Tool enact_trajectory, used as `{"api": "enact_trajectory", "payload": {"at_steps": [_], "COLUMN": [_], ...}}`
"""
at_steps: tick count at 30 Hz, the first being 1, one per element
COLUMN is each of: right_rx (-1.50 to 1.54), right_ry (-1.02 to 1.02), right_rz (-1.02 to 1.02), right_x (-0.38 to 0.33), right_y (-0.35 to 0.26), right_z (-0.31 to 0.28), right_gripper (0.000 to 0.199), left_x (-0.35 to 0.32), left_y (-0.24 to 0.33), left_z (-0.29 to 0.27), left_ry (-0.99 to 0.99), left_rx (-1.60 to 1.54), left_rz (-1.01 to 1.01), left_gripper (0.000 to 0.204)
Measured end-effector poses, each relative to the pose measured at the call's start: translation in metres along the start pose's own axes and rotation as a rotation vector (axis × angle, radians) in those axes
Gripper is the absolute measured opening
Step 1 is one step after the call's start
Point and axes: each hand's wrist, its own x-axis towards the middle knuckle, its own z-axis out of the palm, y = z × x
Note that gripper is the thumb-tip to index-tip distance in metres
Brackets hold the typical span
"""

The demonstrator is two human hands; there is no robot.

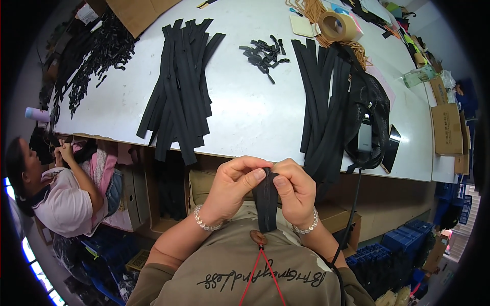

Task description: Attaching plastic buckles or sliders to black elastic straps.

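Between both my hands hangs a black zipper strip [266,204], its top end pinched just in front of the table edge and its lower part dangling over my lap. My left hand [236,184] grips it with thumb and fingertips. My right hand [295,189] closes on the same end, the fingertips of both hands almost meeting. Whether a small part sits between the fingertips is hidden. Beyond, on the table, lie a pile of black zipper strips [181,86] at left and another bundle of strips [319,102] at right. Small black zipper pulls [265,55] form a heap between them.
A white table [245,117] spans the view. Far left are a mass of black pulls [104,46] and a cardboard box [138,13]. At right lie a black mesh bag [375,97], a tape roll [335,26] and a bottle [416,76]. A co-worker [66,188] sits at left.
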Motion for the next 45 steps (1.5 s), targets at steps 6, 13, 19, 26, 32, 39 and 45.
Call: {"api": "enact_trajectory", "payload": {"at_steps": [6,13,19,26,32,39,45], "right_rx": [0.213,0.067,-0.028,-0.184,-0.298,-0.414,-0.411], "right_ry": [-0.035,-0.164,-0.304,-0.328,-0.410,-0.422,-0.257], "right_rz": [0.136,0.136,0.063,-0.014,-0.068,-0.105,-0.160], "right_x": [0.002,0.007,0.012,0.013,0.017,0.016,0.006], "right_y": [0.001,-0.001,0.001,-0.002,-0.007,-0.008,0.002], "right_z": [0.002,-0.004,-0.015,-0.017,-0.021,-0.018,-0.010], "right_gripper": [0.011,0.009,0.013,0.015,0.015,0.012,0.007], "left_x": [0.002,0.003,0.001,0.001,0.002,0.002,0.002], "left_y": [-0.001,-0.008,0.002,0.007,0.012,0.020,0.017], "left_z": [-0.004,-0.015,-0.006,-0.008,-0.011,-0.011,-0.012], "left_ry": [-0.039,-0.067,-0.030,-0.059,-0.083,-0.083,-0.086], "left_rx": [-0.130,0.011,0.084,0.183,0.293,0.367,0.358], "left_rz": [-0.023,0.077,0.031,-0.006,-0.020,-0.080,-0.076], "left_gripper": [0.015,0.015,0.011,0.012,0.014,0.012,0.012]}}
